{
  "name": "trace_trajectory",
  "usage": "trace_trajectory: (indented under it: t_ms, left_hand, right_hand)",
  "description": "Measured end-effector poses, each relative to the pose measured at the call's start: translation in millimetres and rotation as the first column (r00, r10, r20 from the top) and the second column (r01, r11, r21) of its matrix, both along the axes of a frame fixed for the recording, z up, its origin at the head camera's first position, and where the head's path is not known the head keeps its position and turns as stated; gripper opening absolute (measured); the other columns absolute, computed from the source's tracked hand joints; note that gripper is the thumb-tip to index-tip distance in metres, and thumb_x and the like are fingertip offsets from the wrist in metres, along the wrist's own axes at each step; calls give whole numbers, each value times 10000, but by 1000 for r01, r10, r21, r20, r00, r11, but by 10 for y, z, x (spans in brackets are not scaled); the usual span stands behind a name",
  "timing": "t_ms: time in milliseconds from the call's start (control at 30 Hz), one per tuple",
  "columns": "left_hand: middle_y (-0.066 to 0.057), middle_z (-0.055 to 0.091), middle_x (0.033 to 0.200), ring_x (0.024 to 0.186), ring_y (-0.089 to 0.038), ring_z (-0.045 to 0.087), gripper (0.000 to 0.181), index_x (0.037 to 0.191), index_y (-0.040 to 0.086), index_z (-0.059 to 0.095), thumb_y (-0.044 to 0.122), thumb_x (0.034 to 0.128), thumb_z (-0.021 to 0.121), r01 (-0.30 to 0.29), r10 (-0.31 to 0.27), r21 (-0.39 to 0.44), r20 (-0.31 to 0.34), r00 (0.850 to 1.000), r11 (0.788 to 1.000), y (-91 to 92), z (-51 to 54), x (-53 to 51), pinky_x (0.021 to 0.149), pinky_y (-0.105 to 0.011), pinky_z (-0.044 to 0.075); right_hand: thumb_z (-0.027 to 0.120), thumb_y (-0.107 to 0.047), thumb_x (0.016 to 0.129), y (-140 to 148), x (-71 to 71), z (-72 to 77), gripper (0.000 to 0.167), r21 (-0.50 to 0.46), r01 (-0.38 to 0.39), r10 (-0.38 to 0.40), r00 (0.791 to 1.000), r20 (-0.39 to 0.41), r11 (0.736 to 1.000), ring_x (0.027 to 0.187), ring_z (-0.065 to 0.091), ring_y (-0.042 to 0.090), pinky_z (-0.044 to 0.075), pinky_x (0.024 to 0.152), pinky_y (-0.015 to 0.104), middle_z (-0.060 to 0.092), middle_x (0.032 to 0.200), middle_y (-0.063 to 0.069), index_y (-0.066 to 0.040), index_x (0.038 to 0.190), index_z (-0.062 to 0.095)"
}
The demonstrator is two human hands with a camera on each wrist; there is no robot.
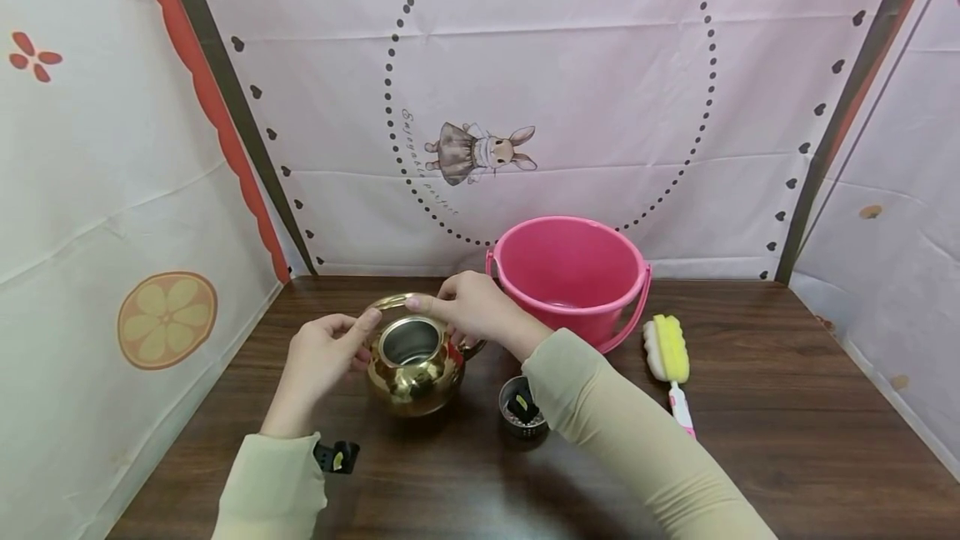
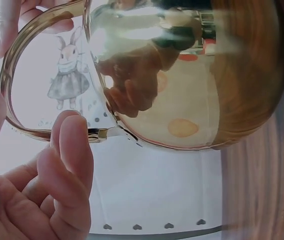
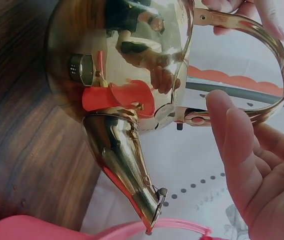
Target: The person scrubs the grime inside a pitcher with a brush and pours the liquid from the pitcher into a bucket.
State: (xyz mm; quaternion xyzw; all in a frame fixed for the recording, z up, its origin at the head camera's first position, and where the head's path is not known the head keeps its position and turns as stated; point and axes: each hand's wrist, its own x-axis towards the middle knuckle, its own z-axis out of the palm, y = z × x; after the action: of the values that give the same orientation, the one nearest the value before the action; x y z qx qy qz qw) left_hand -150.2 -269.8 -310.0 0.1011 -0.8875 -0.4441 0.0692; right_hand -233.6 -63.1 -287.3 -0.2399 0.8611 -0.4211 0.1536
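A shiny gold teapot (image 1: 417, 386) with a spout (image 3: 124, 165) stands left of the middle of the table, its round mouth uncovered and its steel inside showing. From the left, my left hand (image 1: 318, 357) pinches the arched handle (image 2: 24, 37) between thumb and fingers. My right hand (image 1: 480, 307) holds the same handle from the other side, its thumb on the outer curve. A small perforated metal strainer (image 1: 522, 432) sits on the table below my right forearm, partly hidden by the black wrist camera (image 1: 522, 401).
Behind my right arm stands a pink bucket (image 1: 573, 265) with its handle hanging at the right. A yellow and white sponge brush (image 1: 670, 348) lies to its right on the dark wooden table (image 1: 787, 407). Printed cloth walls (image 1: 600, 107) enclose the back and sides.
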Motion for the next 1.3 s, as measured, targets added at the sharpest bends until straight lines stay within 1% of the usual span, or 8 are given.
trace_trajectory:
  t_ms: [133, 233, 400, 600, 833, 1000, 1133, 1300]
  left_hand:
    - [-94, 710, 738, 641, -169, 681, 736, 1019, -3, 661, 691, 834, 502, 11, -11, -29, -16, 1000, 1000, 17, 69, -1, 545, -284, 543]
    - [-81, 710, 727, 626, -152, 668, 709, 1010, 6, 667, 675, 851, 495, 15, -17, -67, -30, 999, 998, 31, 119, -2, 540, -283, 523]
    - [-69, 706, 697, 617, -168, 683, 701, 988, 11, 673, 674, 853, 492, 15, -19, -87, -46, 999, 996, 55, 200, 0, 550, -284, 515]
    - [-70, 699, 676, 561, -128, 660, 687, 960, 6, 675, 660, 865, 487, 25, -35, -110, -91, 995, 994, 80, 310, 9, 518, -285, 527]
    - [-93, 706, 700, 584, -151, 675, 714, 965, -1, 676, 676, 857, 478, 31, -48, -145, -115, 992, 989, 92, 486, -4, 523, -280, 525]
    - [-102, 704, 702, 565, -142, 663, 736, 984, 6, 678, 696, 850, 461, 37, -59, -164, -129, 990, 986, 108, 618, -11, 508, -294, 519]
    - [-112, 707, 704, 548, -116, 643, 724, 956, 19, 685, 699, 849, 460, 26, -55, -188, -153, 987, 982, 130, 713, -18, 512, -291, 511]
    - [-105, 699, 699, 571, -146, 655, 725, 919, 31, 686, 716, 832, 465, 14, -50, -204, -173, 984, 979, 184, 822, -40, 523, -284, 522]
  right_hand:
    - [620, -612, 810, 20, -10, 54, 548, 4, -2, 2, 1000, -8, 1000, 650, 692, 310, 570, 583, 435, 692, 713, 138, -72, 904, 646]
    - [618, -610, 813, 36, -10, 101, 550, 3, -5, 5, 1000, -16, 1000, 630, 692, 285, 571, 574, 413, 690, 711, 131, -70, 907, 651]
    - [621, -598, 819, 55, -2, 183, 578, -2, -5, 5, 999, -33, 1000, 602, 690, 259, 565, 538, 352, 692, 733, 154, -30, 917, 660]
    - [615, -595, 826, 74, 17, 317, 561, 3, 5, -5, 999, -42, 1000, 603, 685, 245, 574, 569, 376, 681, 726, 140, -37, 879, 649]
    - [602, -590, 839, 111, 32, 499, 569, 1, 1, -1, 999, -50, 1000, 638, 697, 291, 574, 569, 368, 671, 719, 132, -25, 900, 643]
    - [593, -592, 844, 132, 29, 611, 579, -22, 6, -8, 998, -64, 1000, 604, 688, 258, 572, 558, 372, 674, 700, 133, -18, 893, 651]
    - [581, -587, 856, 150, 29, 689, 561, -29, 6, -8, 997, -79, 1000, 587, 684, 238, 569, 543, 359, 679, 694, 136, -32, 900, 652]
    - [572, -594, 858, 192, 33, 806, 553, -24, 21, -23, 996, -84, 999, 599, 695, 262, 575, 575, 390, 683, 690, 138, -44, 865, 633]
